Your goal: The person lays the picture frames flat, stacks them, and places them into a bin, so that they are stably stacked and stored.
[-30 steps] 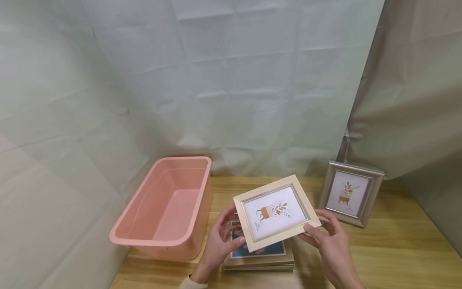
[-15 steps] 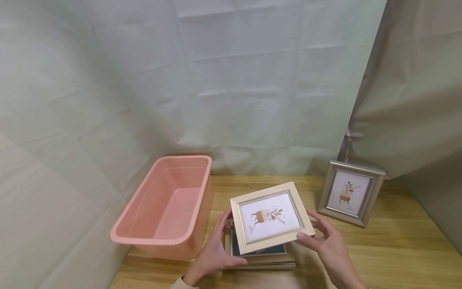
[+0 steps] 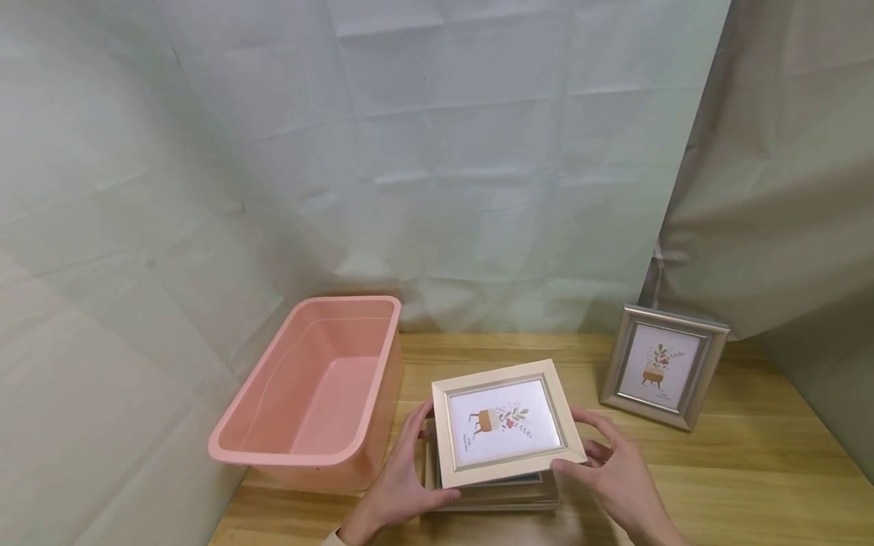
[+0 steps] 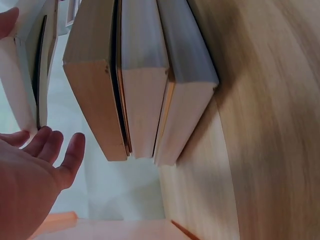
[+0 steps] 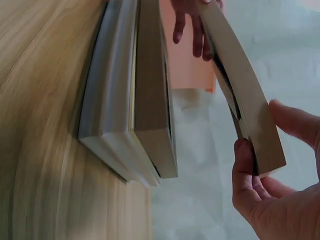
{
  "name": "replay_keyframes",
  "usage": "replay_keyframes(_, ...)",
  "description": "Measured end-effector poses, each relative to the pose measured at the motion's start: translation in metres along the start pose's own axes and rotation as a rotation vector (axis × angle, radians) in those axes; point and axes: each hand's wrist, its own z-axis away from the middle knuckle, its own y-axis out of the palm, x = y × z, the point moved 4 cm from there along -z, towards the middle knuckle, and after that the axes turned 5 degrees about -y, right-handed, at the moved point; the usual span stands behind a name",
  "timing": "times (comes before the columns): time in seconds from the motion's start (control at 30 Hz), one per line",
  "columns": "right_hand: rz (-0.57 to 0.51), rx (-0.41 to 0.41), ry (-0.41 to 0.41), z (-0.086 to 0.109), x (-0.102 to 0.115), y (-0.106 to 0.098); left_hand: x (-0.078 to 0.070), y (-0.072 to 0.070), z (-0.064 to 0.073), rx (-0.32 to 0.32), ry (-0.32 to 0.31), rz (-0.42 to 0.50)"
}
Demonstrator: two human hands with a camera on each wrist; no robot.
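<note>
A cream picture frame (image 3: 563,425) with a drawing of a plant in a legged pot lies sideways between both hands, held above a stack of frames (image 3: 505,497). My left hand (image 3: 403,481) grips its left side, fingers beneath and thumb at the near edge. On the right, my right hand (image 3: 617,474) pinches the near right corner, thumb on the front and fingers behind. Both wrist views show a gap between the held frame (image 5: 247,95) and the stack (image 4: 142,90). The stack's top picture is mostly hidden.
Left of the stack stands a pink plastic tub (image 3: 372,409) with nothing seen inside. A silver picture frame (image 3: 703,364) with a similar drawing stands upright at the back right of the wooden table (image 3: 765,470). Pale cloth (image 3: 478,189) hangs behind and at both sides.
The cream frame has come down and slightly left toward the stack, tilting less. Both hands moved with it, and the left thumb has shifted below its near edge.
</note>
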Motion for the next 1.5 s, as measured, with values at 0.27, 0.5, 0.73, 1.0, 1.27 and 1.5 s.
replay_keyframes(0.27,0.005,0.057,-0.154,-0.001,-0.003,0.005,0.005,-0.002,0.003,0.05,-0.075,-0.064)
replay_keyframes(0.5,0.08,0.013,-0.126,-0.003,-0.01,0.01,0.008,-0.002,0.003,0.067,-0.076,-0.132)
replay_keyframes(0.73,0.158,-0.016,-0.13,0.0,-0.018,0.015,0.01,-0.003,0.003,0.065,-0.064,-0.178)
replay_keyframes(1.0,0.272,-0.008,-0.063,0.002,-0.023,0.02,0.015,-0.003,0.005,0.073,-0.068,-0.208)
replay_keyframes(1.27,0.26,-0.017,-0.075,0.003,-0.029,0.024,0.017,-0.002,0.008,0.062,-0.075,-0.25)
replay_keyframes(1.5,0.274,-0.02,-0.074,0.005,-0.035,0.027,0.02,-0.001,0.01,0.069,-0.088,-0.257)
